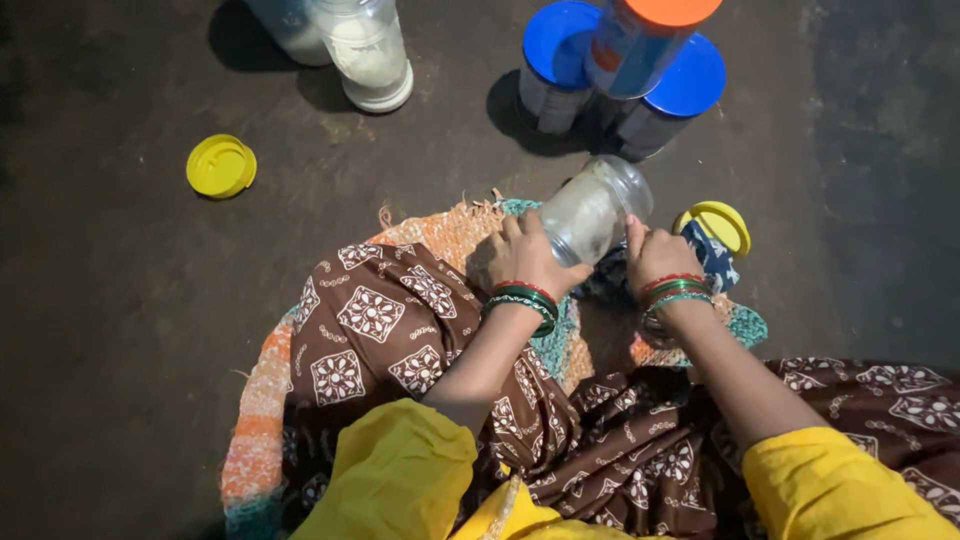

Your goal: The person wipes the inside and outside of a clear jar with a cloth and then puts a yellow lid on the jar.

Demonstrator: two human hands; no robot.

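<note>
over the lap, left hand [527,258] grips a tilted clear glass jar [592,210] while right hand [655,257] presses a blue cloth [712,258] beside it, seemingly mid-wipe; turning the jar looks next.

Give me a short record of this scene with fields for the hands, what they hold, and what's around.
left hand: grips clear jar, tilted on its side
right hand: touches the jar's right side
beside right hand: yellow lid on blue cloth
floor, left: loose yellow cap
behind: blue-lidded jars, orange-lidded jar, white-filled jar
under person: woven mat
</note>
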